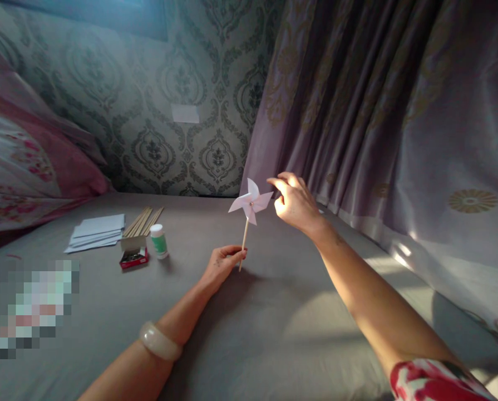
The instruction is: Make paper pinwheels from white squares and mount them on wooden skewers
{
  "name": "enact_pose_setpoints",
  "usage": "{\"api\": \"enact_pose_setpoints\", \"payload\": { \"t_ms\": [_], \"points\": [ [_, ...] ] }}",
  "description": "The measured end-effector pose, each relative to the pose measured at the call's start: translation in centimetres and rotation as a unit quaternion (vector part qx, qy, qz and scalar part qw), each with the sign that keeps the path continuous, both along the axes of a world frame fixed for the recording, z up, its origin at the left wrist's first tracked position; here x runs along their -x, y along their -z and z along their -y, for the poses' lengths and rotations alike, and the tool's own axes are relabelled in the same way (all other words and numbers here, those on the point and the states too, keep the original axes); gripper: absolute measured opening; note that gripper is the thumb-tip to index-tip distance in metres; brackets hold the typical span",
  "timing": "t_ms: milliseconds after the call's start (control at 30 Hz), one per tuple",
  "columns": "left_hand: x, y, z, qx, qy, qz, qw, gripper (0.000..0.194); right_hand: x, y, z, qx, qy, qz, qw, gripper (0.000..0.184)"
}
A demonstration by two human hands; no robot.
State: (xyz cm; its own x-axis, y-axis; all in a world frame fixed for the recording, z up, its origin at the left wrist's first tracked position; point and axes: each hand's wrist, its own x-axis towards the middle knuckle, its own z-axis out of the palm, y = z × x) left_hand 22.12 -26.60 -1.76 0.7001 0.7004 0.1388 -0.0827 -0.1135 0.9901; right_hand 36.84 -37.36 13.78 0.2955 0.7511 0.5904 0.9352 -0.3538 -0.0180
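Note:
A white paper pinwheel [251,201] stands upright on a thin wooden stick [243,245] over the grey sheet. My left hand [222,264] pinches the lower end of the stick, fingers closed round it. My right hand [295,201] is raised just right of the pinwheel, its forefinger stretched out and touching the tip of the right blade; the other fingers are loosely curled and hold nothing.
On the grey bed surface [274,323] at the left lie a stack of white paper sheets [96,232], several wooden sticks [144,221], a small red box [133,254] and a white-capped green bottle [159,240]. Purple curtain [399,122] hangs at the right, pink floral bedding [27,167] at the left.

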Motion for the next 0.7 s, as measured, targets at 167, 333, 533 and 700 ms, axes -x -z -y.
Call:
{"api": "enact_pose_setpoints", "payload": {
  "t_ms": [167, 333, 533, 700],
  "points": [
    [0.0, 0.0, 0.0, 0.015, -0.004, 0.000, 1.000, 0.039, 1.0, 0.5, 0.8, 0.354, 0.037, -0.091, 0.930, 0.043],
    [0.0, -0.1, 0.1, 0.007, 0.003, -0.009, 1.000, 0.039, 1.9, -0.1, 1.6, 0.233, -0.023, -0.106, 0.966, 0.036],
    [0.2, -0.3, 0.3, -0.008, 0.008, -0.029, 1.000, 0.040, 1.3, 0.4, 1.2, 0.247, 0.095, -0.072, 0.962, 0.053],
    [0.2, -0.2, 0.2, -0.019, 0.004, -0.035, 0.999, 0.039, 1.3, 1.0, 2.0, 0.407, -0.121, -0.294, 0.856, 0.038]
  ]
}}
